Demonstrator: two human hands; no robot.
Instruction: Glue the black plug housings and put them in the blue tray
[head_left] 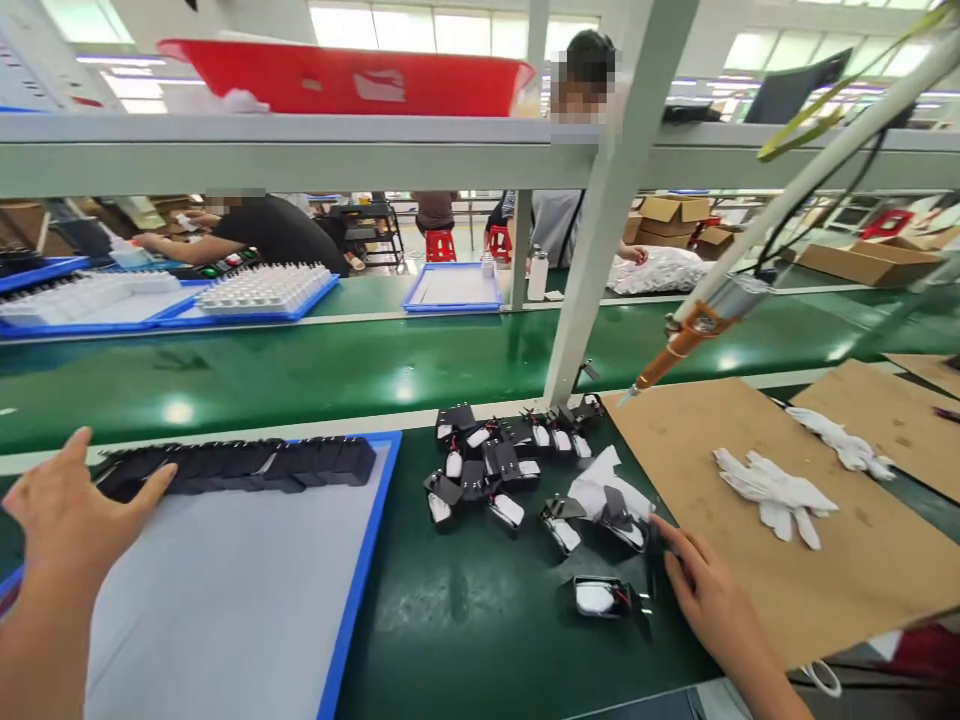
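My left hand (71, 530) is open, thumb and fingers spread at the left end of a row of black plug-like housings (277, 465). These stand packed along the far edge of a blue-rimmed tray (367, 540) lined with white. On the right, my right hand (701, 585) reaches over the green table with its fingers stretched out. Its fingertips are close to a dark piece and an open black housing with a white insert (622, 525); whether they touch is unclear. Nearer me lies another open unit (598, 597) with red wires and metal prongs.
Several open black units (499, 460) lie heaped mid-table beside a crumpled white sheet (604, 480). White gloves (776, 495) rest on brown cardboard (885, 560). An orange-brown hanging tool (679, 350) angles down near a grey post (592, 270). Other people work beyond the green belt (337, 370).
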